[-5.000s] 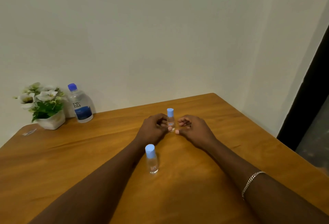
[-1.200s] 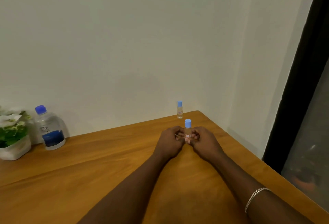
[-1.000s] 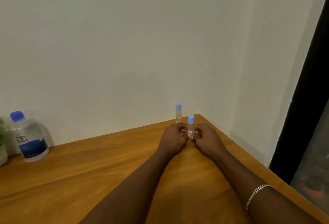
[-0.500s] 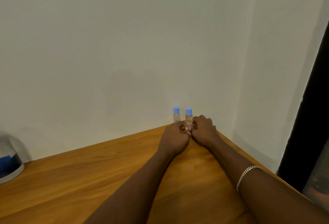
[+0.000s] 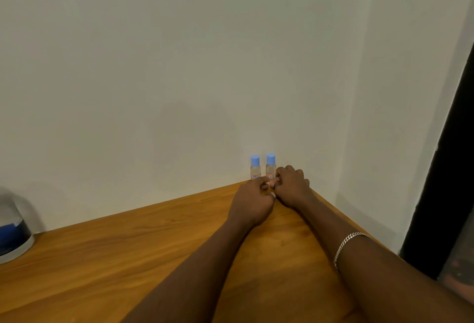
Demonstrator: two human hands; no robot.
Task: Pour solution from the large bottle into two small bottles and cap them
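Note:
Two small clear bottles with blue caps stand side by side against the wall at the table's far right corner. The left small bottle (image 5: 255, 168) stands free. The right small bottle (image 5: 270, 166) has its base hidden behind my fingers. My left hand (image 5: 252, 203) and my right hand (image 5: 292, 189) meet in front of it, fingertips curled around its lower part. The large bottle (image 5: 12, 235), clear with a dark blue label, is cut off at the left edge, its cap out of view.
The wooden table (image 5: 128, 258) runs up to a pale wall; its right edge slants close beside my right forearm. A dark door frame (image 5: 441, 181) stands beyond that edge. A chain bracelet (image 5: 346, 242) is on my right wrist.
Both hands carried the second small bottle from mid-table to the far corner and set it beside the first. The view swung right, pushing the large bottle and the plant off the left edge.

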